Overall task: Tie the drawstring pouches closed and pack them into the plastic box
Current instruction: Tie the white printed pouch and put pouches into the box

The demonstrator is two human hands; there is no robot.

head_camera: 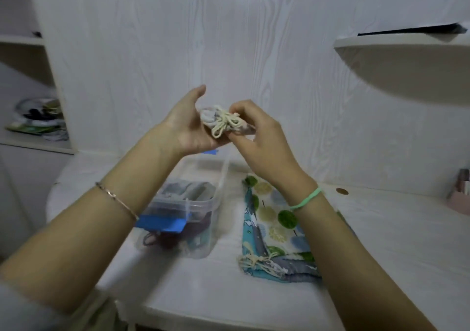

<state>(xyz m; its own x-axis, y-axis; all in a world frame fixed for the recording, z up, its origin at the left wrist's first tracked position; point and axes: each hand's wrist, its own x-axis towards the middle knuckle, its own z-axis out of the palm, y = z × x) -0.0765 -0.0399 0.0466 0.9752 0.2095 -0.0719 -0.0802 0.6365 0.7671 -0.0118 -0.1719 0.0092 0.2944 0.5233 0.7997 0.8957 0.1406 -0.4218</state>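
Note:
A small grey drawstring pouch point(211, 119) with a cream cord tied in a bow point(227, 124) is held up in front of the wall, above the box. My left hand point(187, 127) cups it from below and the left. My right hand point(256, 137) pinches its right end. The clear plastic box point(203, 219) stands open on the white table below, with grey and dark pouches inside and a blue latch point(162, 224) on its near side. To the right of the box lie flat patterned pouches point(274, 226), one with green dots, one blue with a tied cream cord.
A rounded white wall shelf point(396, 51) juts out at upper right with a dark flat item on it. Shelving at left holds a cluttered pile point(38, 119). A pink holder point(461, 198) sits at the table's right edge. The table's front edge point(229, 315) is near.

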